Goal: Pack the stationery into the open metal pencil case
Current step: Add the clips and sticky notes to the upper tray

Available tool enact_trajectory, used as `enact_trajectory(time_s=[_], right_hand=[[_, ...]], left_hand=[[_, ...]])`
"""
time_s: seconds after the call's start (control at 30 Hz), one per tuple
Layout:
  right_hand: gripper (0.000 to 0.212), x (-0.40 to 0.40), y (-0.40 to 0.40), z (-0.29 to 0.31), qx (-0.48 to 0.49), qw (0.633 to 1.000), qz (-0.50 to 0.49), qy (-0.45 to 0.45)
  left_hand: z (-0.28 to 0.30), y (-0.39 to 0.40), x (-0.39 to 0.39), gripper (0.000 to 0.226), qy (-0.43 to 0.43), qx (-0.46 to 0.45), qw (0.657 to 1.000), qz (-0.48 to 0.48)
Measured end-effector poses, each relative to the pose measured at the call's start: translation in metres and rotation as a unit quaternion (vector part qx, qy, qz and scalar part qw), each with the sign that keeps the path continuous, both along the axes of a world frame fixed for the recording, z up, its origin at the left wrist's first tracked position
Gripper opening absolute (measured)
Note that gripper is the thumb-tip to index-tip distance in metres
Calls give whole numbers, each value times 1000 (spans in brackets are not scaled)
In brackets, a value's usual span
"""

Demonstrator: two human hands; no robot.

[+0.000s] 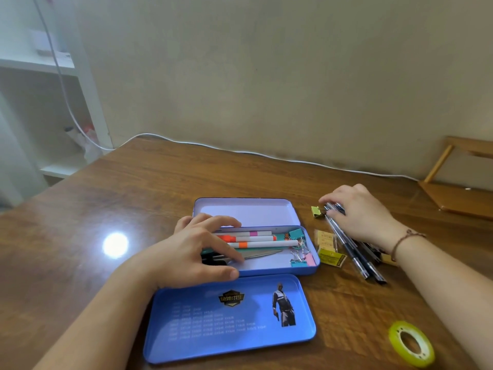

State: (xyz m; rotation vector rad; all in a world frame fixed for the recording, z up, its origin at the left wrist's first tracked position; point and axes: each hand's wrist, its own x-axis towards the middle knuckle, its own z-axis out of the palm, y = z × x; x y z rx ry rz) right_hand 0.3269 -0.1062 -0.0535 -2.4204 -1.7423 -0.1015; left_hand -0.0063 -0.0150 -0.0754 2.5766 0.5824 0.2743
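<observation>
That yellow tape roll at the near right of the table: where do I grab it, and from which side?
Come straight down from above on the tape roll. It lies flat on the table with its open core facing up and nothing touching it, so probably pinch the ring wall, one finger in the core and the thumb on the outer rim. The right hand is nearer.

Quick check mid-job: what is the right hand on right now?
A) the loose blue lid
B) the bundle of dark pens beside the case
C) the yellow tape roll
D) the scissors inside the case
B: the right hand has its fingers curled over the dark pens on the table right of the pencil case; the tape roll lies untouched.
</observation>
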Motion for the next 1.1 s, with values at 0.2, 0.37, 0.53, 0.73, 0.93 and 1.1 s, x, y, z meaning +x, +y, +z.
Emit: enact_trajectory(time_s=[0.2,0.37,0.53,0.73,0.93,1.1], right_hand=[[39,-5,17,-9,-37,999,25,-20],[33,-9,16,-3,63,995,69,-19],[32,-54,-10,10,35,968,237,78],[36,-79,-20,4,-26,966,258,-8],[32,-82,-25,8,-19,964,264,16],[38,-80,-20,7,-57,965,255,19]], left_hand=[[0,0,0,36,2,-4,1000,2],[0,1,0,36,1,-6,1000,5],[0,2,1,36,0,-2,1000,4],[1,1,0,35,-1,-12,1000,6],[0,1,1,36,3,-6,1000,6],[0,1,0,35,1,-5,1000,1]])
